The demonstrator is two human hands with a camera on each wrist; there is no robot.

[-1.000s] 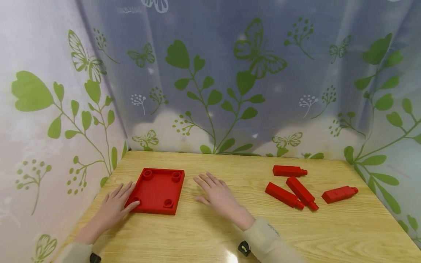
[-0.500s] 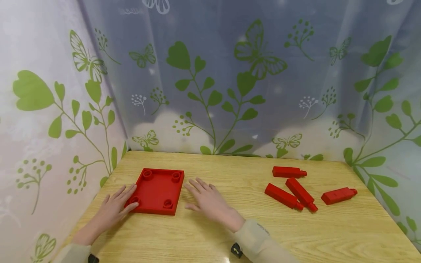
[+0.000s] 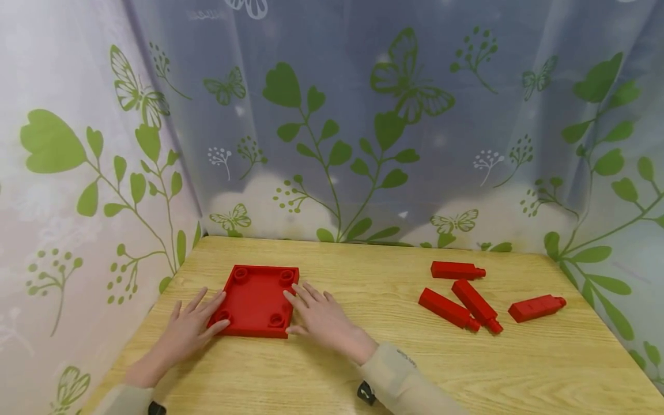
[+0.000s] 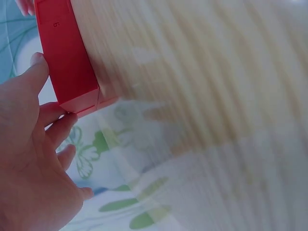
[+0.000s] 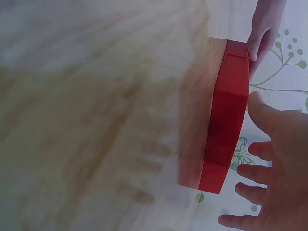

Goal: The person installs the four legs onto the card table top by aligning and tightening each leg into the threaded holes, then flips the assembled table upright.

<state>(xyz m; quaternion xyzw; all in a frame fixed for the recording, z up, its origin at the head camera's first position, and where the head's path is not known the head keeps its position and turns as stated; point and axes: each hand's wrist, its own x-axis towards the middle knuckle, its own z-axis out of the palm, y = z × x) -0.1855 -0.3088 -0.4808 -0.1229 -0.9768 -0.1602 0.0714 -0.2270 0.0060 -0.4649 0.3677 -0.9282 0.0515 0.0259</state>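
At the frame's lower left, the left hand point(image 3: 185, 329), fingers extended, touched a red tray point(image 3: 253, 302). The right hand point(image 3: 328, 324), also uncurled, was at the tray's right edge.

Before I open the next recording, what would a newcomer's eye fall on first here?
First, the red tray, left of centre on the wooden table, between the left hand and right hand. Then four red blocks lying on the right, and the leaf-printed curtain behind.

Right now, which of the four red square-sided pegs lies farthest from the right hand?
The rightmost red square-sided peg, by itself; the other three pegs lie left of it, closer to the right hand.
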